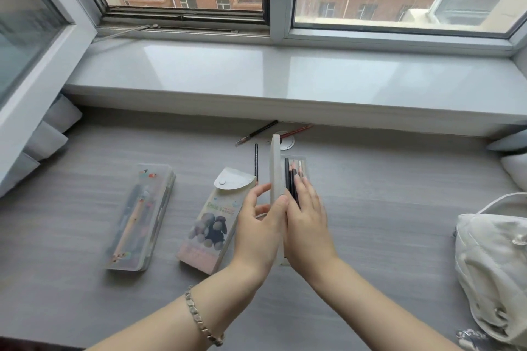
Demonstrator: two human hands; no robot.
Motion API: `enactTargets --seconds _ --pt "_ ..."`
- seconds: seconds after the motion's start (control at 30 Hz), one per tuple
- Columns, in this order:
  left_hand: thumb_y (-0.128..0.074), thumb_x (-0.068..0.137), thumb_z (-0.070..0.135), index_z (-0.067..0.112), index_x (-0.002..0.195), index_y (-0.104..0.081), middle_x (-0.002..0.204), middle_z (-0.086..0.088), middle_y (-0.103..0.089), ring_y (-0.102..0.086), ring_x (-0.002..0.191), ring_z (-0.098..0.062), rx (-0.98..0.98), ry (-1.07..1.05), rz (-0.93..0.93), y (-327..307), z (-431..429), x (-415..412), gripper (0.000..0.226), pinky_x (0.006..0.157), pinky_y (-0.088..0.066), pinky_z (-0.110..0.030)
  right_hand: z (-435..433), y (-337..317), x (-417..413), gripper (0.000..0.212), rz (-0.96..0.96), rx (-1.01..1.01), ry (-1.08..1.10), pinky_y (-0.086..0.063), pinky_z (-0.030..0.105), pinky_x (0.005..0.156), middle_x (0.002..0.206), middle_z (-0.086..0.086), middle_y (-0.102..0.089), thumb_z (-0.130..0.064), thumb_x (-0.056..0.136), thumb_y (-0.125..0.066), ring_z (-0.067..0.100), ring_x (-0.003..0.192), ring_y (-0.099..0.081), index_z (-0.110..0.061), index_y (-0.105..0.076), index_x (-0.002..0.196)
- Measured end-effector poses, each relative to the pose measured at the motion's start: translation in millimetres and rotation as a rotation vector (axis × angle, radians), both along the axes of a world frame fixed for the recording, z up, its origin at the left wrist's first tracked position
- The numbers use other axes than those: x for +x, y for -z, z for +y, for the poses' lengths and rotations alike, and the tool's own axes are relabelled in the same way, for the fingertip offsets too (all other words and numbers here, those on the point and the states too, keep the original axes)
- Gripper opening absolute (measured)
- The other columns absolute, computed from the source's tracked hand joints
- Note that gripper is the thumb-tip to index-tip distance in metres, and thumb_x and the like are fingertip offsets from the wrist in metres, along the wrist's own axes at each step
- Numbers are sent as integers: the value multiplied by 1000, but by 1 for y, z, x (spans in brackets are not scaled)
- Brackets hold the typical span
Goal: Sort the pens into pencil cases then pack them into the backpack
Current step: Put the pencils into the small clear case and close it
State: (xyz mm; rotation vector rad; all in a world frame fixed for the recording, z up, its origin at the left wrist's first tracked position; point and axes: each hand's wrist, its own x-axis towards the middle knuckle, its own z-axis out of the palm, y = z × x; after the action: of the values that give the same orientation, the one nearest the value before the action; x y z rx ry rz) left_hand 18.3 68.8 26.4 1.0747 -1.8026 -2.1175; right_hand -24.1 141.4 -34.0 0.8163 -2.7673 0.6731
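Note:
A translucent pencil case lies open mid-table, its lid (275, 168) standing upright. My left hand (261, 222) holds the lid from the left, thumb on its edge. My right hand (306, 216) lies flat with straight fingers on several dark pencils (292, 177) inside the case's tray. A loose black pencil (256, 162) lies just left of the lid. Further back lie a dark pencil (256, 133) and a red pencil (296, 131). A clear case with pens (141, 216) and a printed snap-flap case (216, 222) lie to the left. The pale backpack (493, 271) sits at the right edge.
A wide grey window sill (285, 80) overhangs the back of the wood-grain table (385, 236). A round cable grommet (286, 144) sits behind the open case. Folded pale items lie at the far left (48, 137) and far right (513, 157).

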Motion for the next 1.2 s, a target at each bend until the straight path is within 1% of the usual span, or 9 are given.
enactTargets --seconds 0.17,0.27,0.4,0.57,0.73,0.87,0.97,1.07,1.2 --pt "-61 88 20 35 100 -55 106 -16 -65 -62 95 -22 -13 -66 -19 6 -17 -10 21 76 -48 -23 1 -3 -11 38 -139 -158 -166 -42 43 100 115 10 -65 -23 85 -39 18 114 -52 -6 -66 106" --pt "-62 88 18 22 114 -56 91 -9 -64 -60 80 -14 -76 -114 -14 4 -40 -20 27 61 -45 -7 -6 -1 -50 29 -294 -343 -68 -43 34 93 105 12 -65 -10 85 -43 24 103 -56 -4 -67 100" --pt "-62 87 20 23 114 -56 85 1 -59 -55 75 -3 -133 -171 -21 -3 -75 -30 28 55 -42 -6 -35 11 -102 47 -313 57 -126 -39 38 87 116 14 -57 11 78 -42 35 108 -50 -10 -62 116" --pt "-61 88 26 28 119 -53 100 0 -60 -52 85 0 -144 -185 -47 -5 -100 -38 32 63 -36 -15 -73 20 -135 46 -191 703 -561 -38 36 78 126 12 -43 1 88 -44 28 113 -45 -20 -46 128" --pt "-62 87 28 33 114 -52 108 -4 -60 -54 92 -6 -138 -174 -72 2 -112 -48 30 68 -39 -16 -86 20 -156 31 191 905 -936 -20 21 43 67 4 -58 -10 38 -83 21 49 -54 -19 -63 60" --pt "-61 87 28 33 113 -53 109 -4 -61 -55 96 -8 -115 -172 -76 8 -116 -53 28 74 -41 -19 -70 26 -170 24 317 1041 -1039 -36 20 48 63 -5 -57 -21 40 -78 16 54 -54 -27 -58 53" --pt "-60 87 30 35 114 -53 109 -2 -60 -55 101 -10 -99 -171 -82 14 -117 -55 28 73 -39 -19 -61 17 -178 24 229 870 -928 -44 23 55 64 -1 -60 -21 52 -77 20 58 -58 -18 -60 68" --pt "-60 87 30 35 116 -52 106 4 -58 -52 97 -3 -86 -163 -93 15 -119 -57 29 69 -36 -15 -58 1 -197 36 -33 772 -539 -40 34 74 111 11 -55 -4 85 -47 28 97 -57 -9 -46 121" --pt "-60 88 29 32 117 -53 105 4 -58 -52 99 -7 -72 -137 -111 17 -116 -61 30 69 -37 -14 -63 3 -210 46 -131 787 -228 -44 41 81 136 19 -31 3 87 -39 36 112 -45 -10 -38 131"
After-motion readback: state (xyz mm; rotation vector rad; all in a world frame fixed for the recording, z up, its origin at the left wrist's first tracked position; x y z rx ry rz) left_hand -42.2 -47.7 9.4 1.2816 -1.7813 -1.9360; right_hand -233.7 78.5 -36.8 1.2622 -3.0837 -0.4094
